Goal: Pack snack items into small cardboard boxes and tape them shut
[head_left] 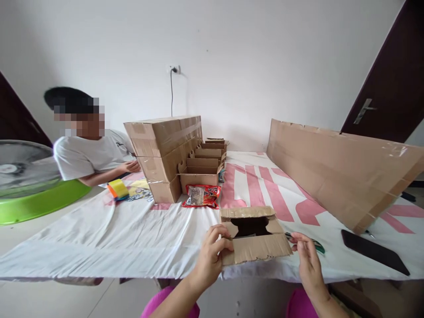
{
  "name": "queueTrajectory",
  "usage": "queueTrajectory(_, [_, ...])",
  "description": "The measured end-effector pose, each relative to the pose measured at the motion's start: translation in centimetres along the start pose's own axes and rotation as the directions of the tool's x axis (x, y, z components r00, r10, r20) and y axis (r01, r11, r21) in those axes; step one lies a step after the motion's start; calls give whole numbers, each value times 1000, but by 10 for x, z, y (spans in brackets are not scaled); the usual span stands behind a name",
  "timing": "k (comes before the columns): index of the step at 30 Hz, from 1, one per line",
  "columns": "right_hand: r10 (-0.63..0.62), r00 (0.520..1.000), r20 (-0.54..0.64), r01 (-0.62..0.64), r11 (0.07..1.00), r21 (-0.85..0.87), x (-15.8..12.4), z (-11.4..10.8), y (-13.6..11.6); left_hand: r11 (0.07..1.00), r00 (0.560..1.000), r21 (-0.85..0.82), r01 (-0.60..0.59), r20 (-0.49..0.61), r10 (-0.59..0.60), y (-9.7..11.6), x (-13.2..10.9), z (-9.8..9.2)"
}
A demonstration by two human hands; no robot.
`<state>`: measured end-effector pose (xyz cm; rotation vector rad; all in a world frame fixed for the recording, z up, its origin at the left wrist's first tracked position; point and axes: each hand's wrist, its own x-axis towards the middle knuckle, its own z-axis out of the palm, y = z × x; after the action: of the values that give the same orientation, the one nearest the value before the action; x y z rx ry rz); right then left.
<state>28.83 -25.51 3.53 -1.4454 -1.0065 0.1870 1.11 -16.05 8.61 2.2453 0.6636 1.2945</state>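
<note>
A small cardboard box (261, 247) lies near the front edge of the table, its top flaps leaving a dark gap in the middle. My left hand (213, 249) grips its left side with the fingers curled over the edge. At the right end of the box, my right hand (308, 258) has thumb and fingers drawn together; what they pinch, if anything, is unclear. Behind those fingers is a slim green and dark tool (318, 246), partly hidden; its kind is unclear.
Taped cartons (165, 150) stand stacked mid-table, beside a row of open boxes (200, 176) and a red snack packet (202, 195). A large cardboard panel (324, 168) and black phone-like slab (374, 251) are right. A person (89, 150) sits left, near a green fan (39, 201).
</note>
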Motion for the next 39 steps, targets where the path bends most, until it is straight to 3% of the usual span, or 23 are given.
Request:
queueTrajectory(4, [-191,960,206,207,977,-58,-9,-4,-18,994,998,-90,62,-14,-63,-6,-4,0])
queueTrajectory(10, [-282,919,278,331,932,-150,-11,-15,-34,994,990,-101,51,137,-37,-14,4,-23])
queueTrajectory(12, [-326,882,340,400,900,-174,-4,-16,-48,992,977,-101,82,205,-60,-10,13,-32])
queueTrajectory(14, [-357,784,508,489,859,-153,6,-12,-69,995,945,-20,101,315,-90,-2,24,-39])
queueTrajectory(17, [-276,547,790,574,811,-114,17,2,-103,985,878,167,53,462,-126,8,37,-38])
queueTrajectory(19, [-206,476,855,599,788,-144,22,15,-119,967,861,256,14,488,-141,11,41,-32])
queueTrajectory(26, [-1,423,906,621,729,-289,23,52,-127,886,938,462,-24,317,-139,2,33,-12])
queueTrajectory(29, [47,438,898,650,673,-353,20,59,-125,876,946,481,-21,293,-139,2,30,-13])
queueTrajectory(33, [-21,465,885,708,609,-357,16,59,-126,892,935,452,7,313,-166,2,27,-16])
queueTrajectory(39, [-160,481,862,731,617,-293,26,45,-126,934,907,356,24,385,-170,5,25,-32])
